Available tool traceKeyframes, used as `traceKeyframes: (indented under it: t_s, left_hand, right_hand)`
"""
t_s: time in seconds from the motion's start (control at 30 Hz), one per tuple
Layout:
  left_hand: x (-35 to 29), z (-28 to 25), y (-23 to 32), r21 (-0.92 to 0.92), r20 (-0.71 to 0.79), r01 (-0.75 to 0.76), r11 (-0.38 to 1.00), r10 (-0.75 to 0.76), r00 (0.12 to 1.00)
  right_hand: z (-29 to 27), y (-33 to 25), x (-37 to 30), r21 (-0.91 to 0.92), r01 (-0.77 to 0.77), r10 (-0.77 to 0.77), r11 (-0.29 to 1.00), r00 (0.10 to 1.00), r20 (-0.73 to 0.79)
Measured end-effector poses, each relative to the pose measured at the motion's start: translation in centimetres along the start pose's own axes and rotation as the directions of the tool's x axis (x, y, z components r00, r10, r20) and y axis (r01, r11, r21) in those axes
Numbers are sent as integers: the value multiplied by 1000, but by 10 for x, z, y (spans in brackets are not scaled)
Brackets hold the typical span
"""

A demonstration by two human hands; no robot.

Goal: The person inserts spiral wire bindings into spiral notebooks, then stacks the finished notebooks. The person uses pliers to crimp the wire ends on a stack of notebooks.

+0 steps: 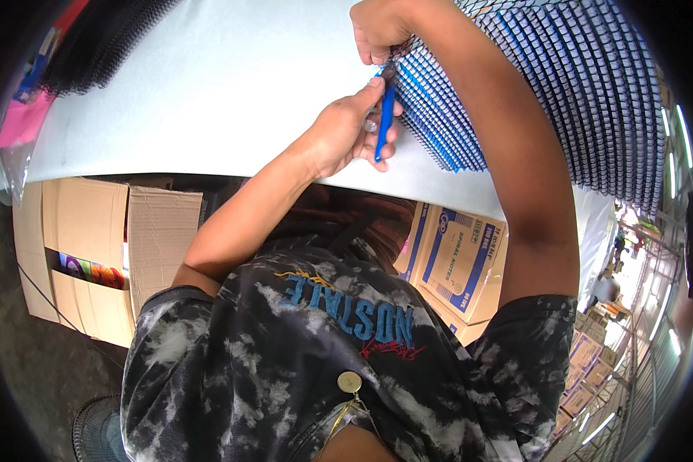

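My left hand [356,127] is closed around a blue-handled tool [386,123], seemingly pliers, with its dark head pointing away from me. The head meets the near-left edge of a large row of spiral-bound notebooks [585,85], whose dark coils and white and blue edges curve off to the right. Just beyond the tool's head, my right hand [381,31] has its fingers curled down at the notebooks' corner. What those fingertips pinch is too small to make out. My right forearm crosses over the notebooks and hides part of them.
A white table [208,92] spreads under the work. At its far left lie dark coils [108,46] and a pink packet [25,119]. Below the near edge stand an open cardboard box [92,223] and a closed carton [458,258]. More cartons [589,362] are stacked at the right.
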State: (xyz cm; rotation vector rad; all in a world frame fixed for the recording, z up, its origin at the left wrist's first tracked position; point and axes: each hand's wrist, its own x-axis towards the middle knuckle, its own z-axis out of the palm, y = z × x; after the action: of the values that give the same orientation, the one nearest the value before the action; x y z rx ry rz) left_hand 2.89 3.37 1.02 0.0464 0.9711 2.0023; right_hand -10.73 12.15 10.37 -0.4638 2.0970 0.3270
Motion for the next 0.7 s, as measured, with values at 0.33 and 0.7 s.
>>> traceKeyframes:
  t_s: [0.33,0.7]
  left_hand:
    - [0,9,-4,-20,-30,-11,1000,11,999]
    - [2,11,-1,-9,48,-18,1000,19,999]
  right_hand:
    - [1,6,8,84,62,-63,995,998,8]
    - [2,19,21,37,156,-157,987,988,1]
